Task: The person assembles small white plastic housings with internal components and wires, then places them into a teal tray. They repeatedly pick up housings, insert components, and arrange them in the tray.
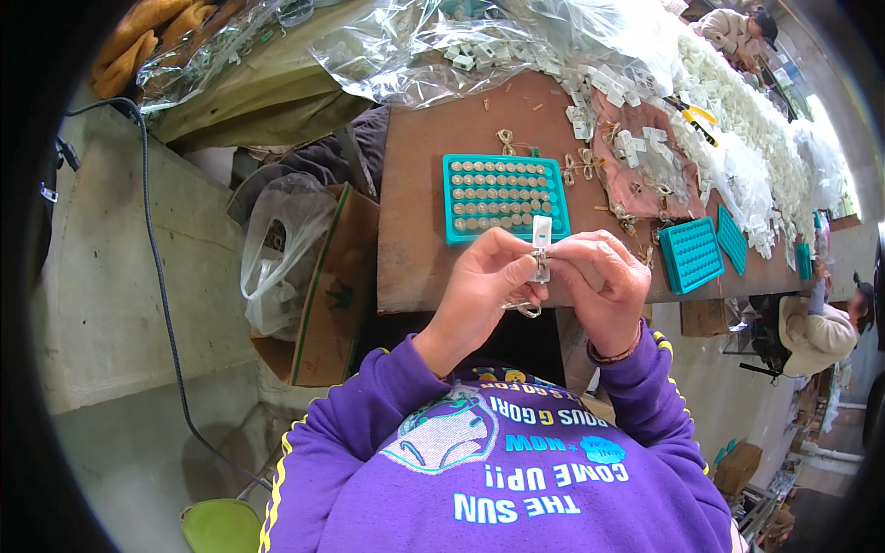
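Note:
Close in front of my chest, both hands meet at a small white plastic housing [542, 229] that stands upright between the fingertips. My left hand [484, 290] pinches its lower part from the left, thumb and forefinger together. From the other side, the thumb and fingers of my right hand [604, 275] close on the same piece. A thin looped wire [525, 309] hangs below the left fingers; whether it is joined to the housing is hidden. Just beyond the hands lies a teal tray [448, 207] with rows of round metal discs [484, 194].
Tied wire bundles [506, 141] and loose white housings lie on the brown table [415, 175]. Yellow-handled pliers [698, 120] and a white heap [728, 101] sit far right, teal trays [691, 253] nearer. A cardboard box [334, 295] stands left. Two people [816, 323] are at the right.

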The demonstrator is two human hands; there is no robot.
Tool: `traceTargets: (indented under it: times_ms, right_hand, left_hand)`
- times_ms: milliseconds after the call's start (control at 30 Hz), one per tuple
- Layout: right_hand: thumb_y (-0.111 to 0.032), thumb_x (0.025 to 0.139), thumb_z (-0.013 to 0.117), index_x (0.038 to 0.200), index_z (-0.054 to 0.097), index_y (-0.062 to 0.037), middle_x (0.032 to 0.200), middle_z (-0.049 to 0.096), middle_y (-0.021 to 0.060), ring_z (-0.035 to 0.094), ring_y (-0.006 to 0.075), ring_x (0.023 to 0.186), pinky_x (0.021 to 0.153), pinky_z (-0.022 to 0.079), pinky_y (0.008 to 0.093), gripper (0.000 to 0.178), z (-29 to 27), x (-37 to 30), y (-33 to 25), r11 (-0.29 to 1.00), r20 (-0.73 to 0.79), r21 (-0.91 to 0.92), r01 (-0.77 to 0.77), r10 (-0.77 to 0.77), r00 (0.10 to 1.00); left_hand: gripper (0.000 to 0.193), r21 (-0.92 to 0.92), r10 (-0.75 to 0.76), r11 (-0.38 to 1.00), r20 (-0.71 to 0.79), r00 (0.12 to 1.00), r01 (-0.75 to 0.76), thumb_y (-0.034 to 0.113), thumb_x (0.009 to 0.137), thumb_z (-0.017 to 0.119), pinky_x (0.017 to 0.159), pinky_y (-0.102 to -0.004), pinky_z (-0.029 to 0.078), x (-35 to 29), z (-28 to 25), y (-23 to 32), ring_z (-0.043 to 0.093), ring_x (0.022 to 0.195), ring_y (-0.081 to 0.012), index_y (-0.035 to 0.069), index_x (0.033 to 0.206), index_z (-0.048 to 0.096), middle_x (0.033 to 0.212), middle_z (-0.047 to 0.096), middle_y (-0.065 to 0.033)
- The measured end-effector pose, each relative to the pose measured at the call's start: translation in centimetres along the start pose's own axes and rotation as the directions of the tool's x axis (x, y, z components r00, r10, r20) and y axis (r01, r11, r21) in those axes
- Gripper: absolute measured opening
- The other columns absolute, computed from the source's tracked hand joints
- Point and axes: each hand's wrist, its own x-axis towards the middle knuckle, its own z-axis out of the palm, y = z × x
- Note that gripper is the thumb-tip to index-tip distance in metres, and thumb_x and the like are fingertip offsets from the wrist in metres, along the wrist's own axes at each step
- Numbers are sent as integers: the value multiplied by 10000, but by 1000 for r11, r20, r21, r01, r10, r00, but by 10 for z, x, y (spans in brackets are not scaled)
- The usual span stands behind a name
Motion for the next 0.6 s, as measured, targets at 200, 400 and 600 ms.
traceTargets:
  times_ms: [200,400,600]
  right_hand:
    - [19,719,727,871,679,-64,759,659,70,652,244,701,785,519,355,180,-6,10,0,990,111,-118,77,-64,992]
    - [-36,762,684,916,689,-92,866,711,27,697,191,812,948,463,442,164,-5,2,-2,911,160,-290,292,-255,954]
    - [27,746,656,1048,704,-103,1036,722,41,694,201,1000,1002,431,453,332,0,-9,-3,899,172,-298,321,-280,945]
  left_hand:
    - [159,66,17,998,-55,998,-13,153,951,635,667,-269,540,-2,4,-1,652,767,-161,41,1014,541,913,651,-89]
    - [156,-13,23,1000,-112,993,-24,157,955,630,665,-261,536,-3,4,-2,652,757,-156,41,1016,547,917,650,-84]
    - [136,-72,49,996,-142,989,-60,157,963,618,707,-271,533,-2,4,-2,629,778,-137,54,1019,550,938,647,-87]
